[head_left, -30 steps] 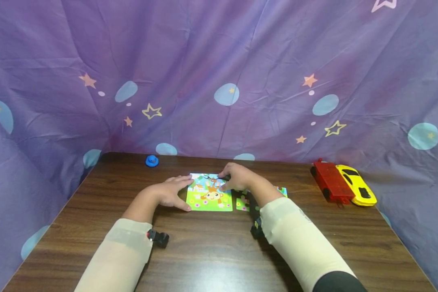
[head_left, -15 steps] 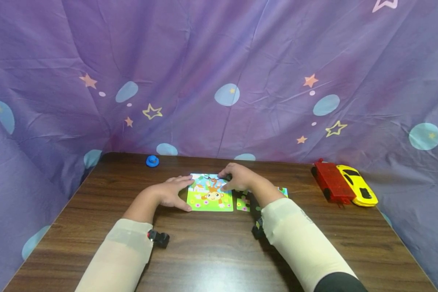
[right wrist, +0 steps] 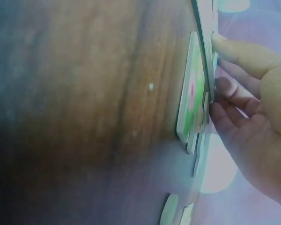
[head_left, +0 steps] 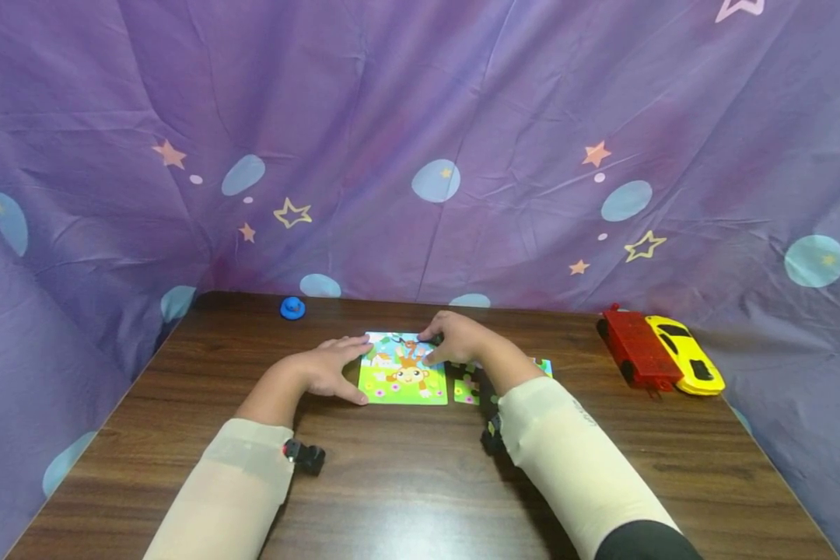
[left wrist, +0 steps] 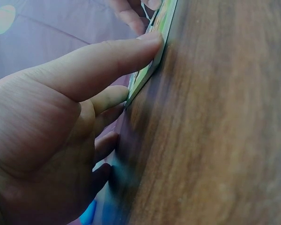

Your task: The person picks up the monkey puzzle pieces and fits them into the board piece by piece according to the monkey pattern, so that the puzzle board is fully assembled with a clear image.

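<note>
A square jigsaw puzzle (head_left: 407, 385) with a cartoon monkey picture lies on the table in the head view. My left hand (head_left: 322, 369) spreads along its left edge, thumb at the near corner and forefinger at the far one. In the left wrist view, the left thumb (left wrist: 117, 58) lies nearly straight on the puzzle's border. My right hand (head_left: 462, 342) holds the far right part, thumb and forefinger bent over the picture. The right wrist view shows its fingers (right wrist: 227, 110) curled at the puzzle's corner. Loose puzzle pieces (head_left: 466, 391) lie partly hidden beneath the right wrist.
A blue toy duck (head_left: 292, 308) sits at the back left of the brown wooden table (head_left: 392, 482). At the right stand a red toy trailer (head_left: 640, 348) and a yellow toy car (head_left: 686, 354), side by side. A purple curtain (head_left: 364, 140) hangs behind the table.
Both hands stay at the puzzle in almost the same position. The head view shifts very slightly; no object visibly moves.
</note>
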